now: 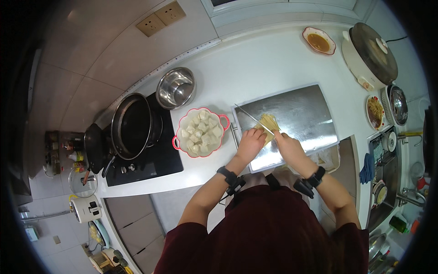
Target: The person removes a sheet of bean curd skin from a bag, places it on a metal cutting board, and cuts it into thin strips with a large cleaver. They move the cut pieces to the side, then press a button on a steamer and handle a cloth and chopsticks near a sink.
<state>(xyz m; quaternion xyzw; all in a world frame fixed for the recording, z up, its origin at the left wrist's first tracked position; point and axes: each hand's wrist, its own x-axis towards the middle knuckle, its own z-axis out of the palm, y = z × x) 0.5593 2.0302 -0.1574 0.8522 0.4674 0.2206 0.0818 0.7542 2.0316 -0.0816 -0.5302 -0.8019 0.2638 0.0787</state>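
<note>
My right hand (290, 147) grips a kitchen knife, whose narrow blade (252, 118) points toward the far left and crosses a pale yellow stack of thin food sheets (269, 138), which look like tofu skin. With curled fingers, my left hand (251, 141) holds the stack down just left of the blade. Cut strips (269, 120) lie beyond the knife. All of this rests on a metal cutting board (301, 109) with a pale edge. The knife's handle is hidden in my right hand.
Left of the board stands a scalloped, red-rimmed bowl (223, 134) of white cubes, near a steel bowl (171, 85). A frying pan (135, 126) sits on the black cooktop (164, 157). Toward the right are a sauce dish (318, 41), an electric pot (356, 61) and a sink (383, 205).
</note>
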